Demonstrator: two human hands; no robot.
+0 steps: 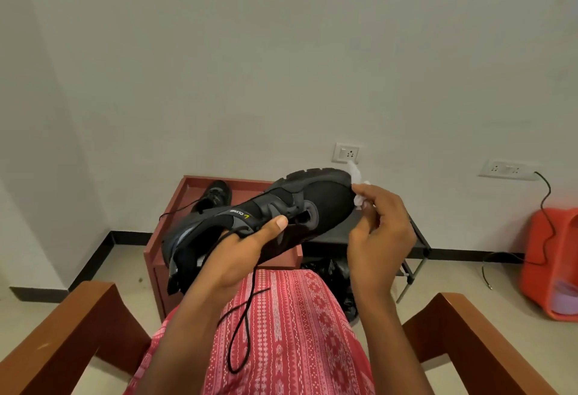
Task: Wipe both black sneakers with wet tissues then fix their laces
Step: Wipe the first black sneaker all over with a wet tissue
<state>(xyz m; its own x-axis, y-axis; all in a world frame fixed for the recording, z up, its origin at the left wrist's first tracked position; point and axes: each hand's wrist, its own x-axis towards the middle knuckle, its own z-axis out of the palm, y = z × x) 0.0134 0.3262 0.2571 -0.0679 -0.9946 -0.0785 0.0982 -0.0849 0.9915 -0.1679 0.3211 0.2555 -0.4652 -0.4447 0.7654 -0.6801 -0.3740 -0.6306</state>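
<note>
The left hand (247,257) gripped the sneaker (266,216) while the right hand (380,232) pinched a tissue (358,186) at its toe, mid-wipe; the second sneaker (215,196) and loose lace (244,316) likely came next

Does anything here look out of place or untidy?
Yes. The lace of the held sneaker hangs loose and undone over the lap. The second sneaker on the red stand also trails an untied lace. A black cable dangles from the wall socket.
</note>
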